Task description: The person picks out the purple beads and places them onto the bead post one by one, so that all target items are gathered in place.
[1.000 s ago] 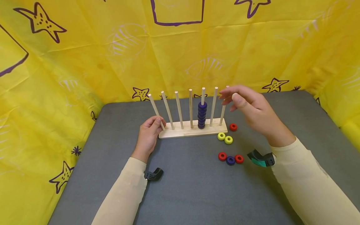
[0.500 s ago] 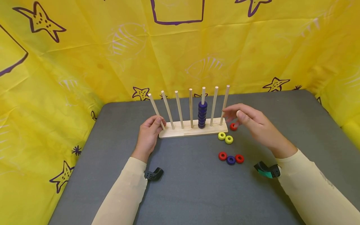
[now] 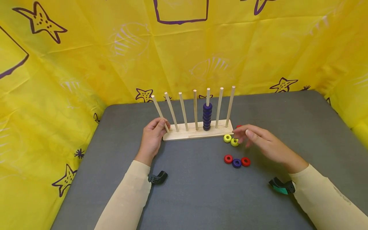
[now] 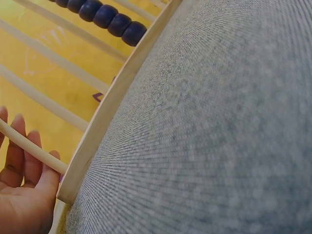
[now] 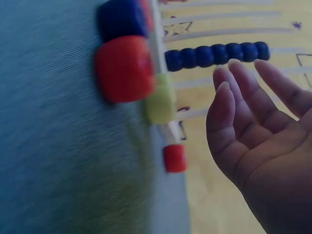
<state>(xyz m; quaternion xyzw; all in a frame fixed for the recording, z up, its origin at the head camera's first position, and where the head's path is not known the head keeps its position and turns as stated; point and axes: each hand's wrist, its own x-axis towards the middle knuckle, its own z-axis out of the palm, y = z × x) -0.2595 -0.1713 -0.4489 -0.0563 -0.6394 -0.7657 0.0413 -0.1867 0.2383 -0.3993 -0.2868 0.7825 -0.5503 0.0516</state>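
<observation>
A wooden peg rack (image 3: pixel 187 135) with several upright dowels stands on the table. Its left-end peg (image 3: pixel 158 110) is held by my left hand (image 3: pixel 152 135) near the base, thumb in front and fingers around it. In the left wrist view, that hand (image 4: pixel 29 180) lies about the peg. Dark blue rings (image 3: pixel 207 116) are stacked on one peg right of the middle. My right hand (image 3: pixel 264 143) holds nothing; its relaxed fingers hover by the rack's right end, partly covering one yellow ring (image 3: pixel 234 142) and most of a red ring (image 3: pixel 239 126).
A second yellow ring (image 3: pixel 227 138) lies at the rack's front right corner. Nearer me sit a red ring (image 3: pixel 228 159), a blue ring (image 3: pixel 237 163) and another red ring (image 3: pixel 245 161) in a row. Yellow patterned cloth (image 3: pixel 178 48) hangs behind the grey table (image 3: pixel 195 191).
My right hand has come down and slightly right, from beside the top of the right-end peg to just above the loose rings. My left hand has kept its hold on the left-end peg.
</observation>
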